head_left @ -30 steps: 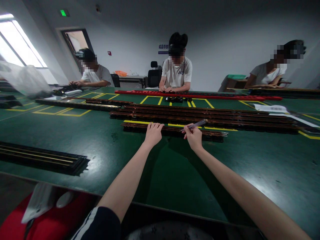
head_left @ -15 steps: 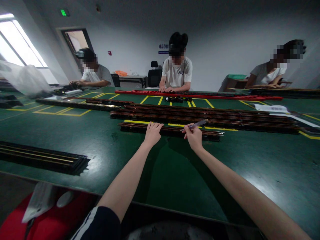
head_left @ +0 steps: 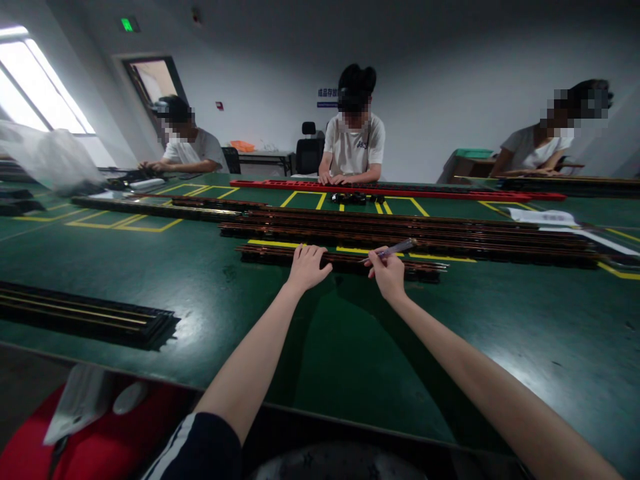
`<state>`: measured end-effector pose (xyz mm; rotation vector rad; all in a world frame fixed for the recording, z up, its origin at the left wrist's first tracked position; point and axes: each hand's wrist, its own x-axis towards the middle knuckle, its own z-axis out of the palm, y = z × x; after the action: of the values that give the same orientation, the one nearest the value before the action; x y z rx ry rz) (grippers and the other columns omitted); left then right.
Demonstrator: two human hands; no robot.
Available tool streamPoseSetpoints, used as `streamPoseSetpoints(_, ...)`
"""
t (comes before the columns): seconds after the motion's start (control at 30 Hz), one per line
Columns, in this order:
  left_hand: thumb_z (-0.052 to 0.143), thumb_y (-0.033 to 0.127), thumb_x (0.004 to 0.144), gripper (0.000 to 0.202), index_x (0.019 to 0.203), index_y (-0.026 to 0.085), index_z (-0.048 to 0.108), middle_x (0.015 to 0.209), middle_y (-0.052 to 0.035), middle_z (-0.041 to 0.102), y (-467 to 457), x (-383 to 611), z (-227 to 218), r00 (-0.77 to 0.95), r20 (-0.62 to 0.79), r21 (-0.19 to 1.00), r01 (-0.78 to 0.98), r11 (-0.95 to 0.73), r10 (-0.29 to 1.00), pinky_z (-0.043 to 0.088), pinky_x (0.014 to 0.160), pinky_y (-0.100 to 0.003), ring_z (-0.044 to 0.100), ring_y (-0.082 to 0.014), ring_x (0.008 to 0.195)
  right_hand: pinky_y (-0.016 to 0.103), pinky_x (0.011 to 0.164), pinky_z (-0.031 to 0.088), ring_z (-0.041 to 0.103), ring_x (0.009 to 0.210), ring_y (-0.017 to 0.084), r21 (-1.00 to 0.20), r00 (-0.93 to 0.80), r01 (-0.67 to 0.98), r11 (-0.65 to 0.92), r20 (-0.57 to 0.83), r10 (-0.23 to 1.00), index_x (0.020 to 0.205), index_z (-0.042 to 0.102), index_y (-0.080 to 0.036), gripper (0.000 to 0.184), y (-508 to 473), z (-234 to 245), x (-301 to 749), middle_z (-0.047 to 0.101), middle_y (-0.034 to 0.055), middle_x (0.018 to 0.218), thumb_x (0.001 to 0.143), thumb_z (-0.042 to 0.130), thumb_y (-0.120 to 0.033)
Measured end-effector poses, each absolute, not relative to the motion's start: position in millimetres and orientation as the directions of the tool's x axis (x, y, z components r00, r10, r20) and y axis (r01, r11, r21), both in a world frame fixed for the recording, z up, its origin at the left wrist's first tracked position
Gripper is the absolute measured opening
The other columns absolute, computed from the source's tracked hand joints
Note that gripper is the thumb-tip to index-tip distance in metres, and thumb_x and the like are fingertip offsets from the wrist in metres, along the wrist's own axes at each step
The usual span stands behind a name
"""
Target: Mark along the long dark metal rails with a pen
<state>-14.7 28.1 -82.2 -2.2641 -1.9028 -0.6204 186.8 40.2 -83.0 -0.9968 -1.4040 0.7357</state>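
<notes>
A bundle of long dark strips with copper-coloured edges [head_left: 265, 255] lies across the green table in front of me. Over it rests my left hand [head_left: 307, 267], fingers stretched out and thumb apart. My right hand [head_left: 387, 273] is closed around a screwdriver with a clear handle [head_left: 400, 247]. Its thin shaft points left and down to the same strips, and whether the tip touches them is too small to tell. Just beyond lies a larger stack of similar strips [head_left: 450, 233].
Long dark bars [head_left: 90, 317] lie at the near left. Farther off are a red slotted rail [head_left: 425, 192], a white paper [head_left: 543, 217] and a clear plastic bag [head_left: 60, 160]. Three people sit along the far side. A red stool [head_left: 150, 427] stands below the table edge [head_left: 150, 380].
My left thumb has spread outward to the right, away from the fingers. My right hand and the screwdriver stay almost where they were.
</notes>
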Motion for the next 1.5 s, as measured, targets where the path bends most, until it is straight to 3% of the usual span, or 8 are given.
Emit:
streamPoseSetpoints(0.23, 0.048, 0.044, 0.092, 0.040, 0.121, 0.017, 0.058, 0.122, -0.0112, 0.062, 30.2, -14.7, -84.7, 0.136, 0.416, 0.125, 0.971, -0.205, 0.899, 0.028, 0.114, -0.048, 0.052, -0.0279, 0.120, 0.024, 0.042, 0.045, 0.053, 0.042, 0.011, -0.884, 0.068, 0.165, 0.437, 0.452, 0.889, 0.075, 0.054, -0.019, 0.042, 37.9, -81.1, 186.4, 0.063, 0.0023, 0.063, 0.077, 0.059, -0.061)
streamPoseSetpoints(1.5, 0.038, 0.018, 0.093, 0.040, 0.128, 0.021, 0.057, 0.125, -0.0083, 0.062, 28.9, -11.4, -90.7, 0.210, 0.467, 0.064, 0.961, -0.269, 0.859, 0.026, 0.116, -0.047, 0.051, -0.0237, 0.122, 0.024, 0.042, 0.046, 0.053, 0.042, 0.011, -0.883, 0.055, 0.177, 0.434, 0.449, 0.892, 0.077, 0.055, -0.019, 0.045, 38.0, -80.9, 186.5, 0.064, 0.0028, 0.064, 0.077, 0.059, -0.063)
